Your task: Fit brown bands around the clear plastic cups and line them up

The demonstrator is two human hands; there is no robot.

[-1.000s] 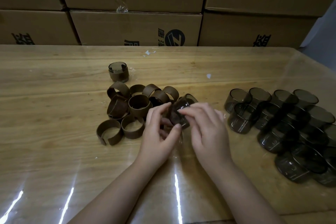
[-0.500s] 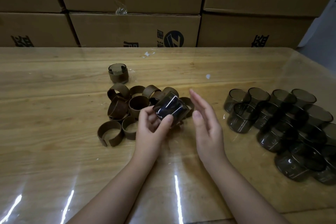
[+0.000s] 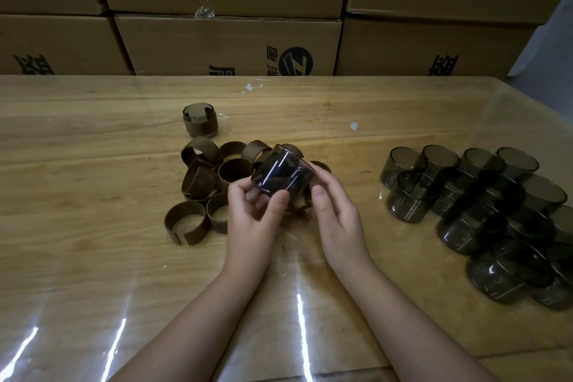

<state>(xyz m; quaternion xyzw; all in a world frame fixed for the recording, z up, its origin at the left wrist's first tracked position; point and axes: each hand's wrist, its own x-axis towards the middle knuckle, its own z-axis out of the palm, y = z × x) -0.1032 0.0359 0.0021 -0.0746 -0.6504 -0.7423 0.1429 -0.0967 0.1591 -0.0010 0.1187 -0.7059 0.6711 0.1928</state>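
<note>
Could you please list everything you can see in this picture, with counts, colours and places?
boxes: six partly visible, brown cardboard with black print, stacked behind the table
table: one, light wood under a clear sheet, spanning the view
banded cup: one, smoky clear with a brown band, upright beyond the pile
bands: about ten, brown, in a loose pile left of centre
bare cups: about fifteen, smoky clear, clustered at the right
held cup: one, smoky clear, tilted, above the pile
left hand: grips the held cup from below
right hand: fingers curled round the held cup's right side
</note>
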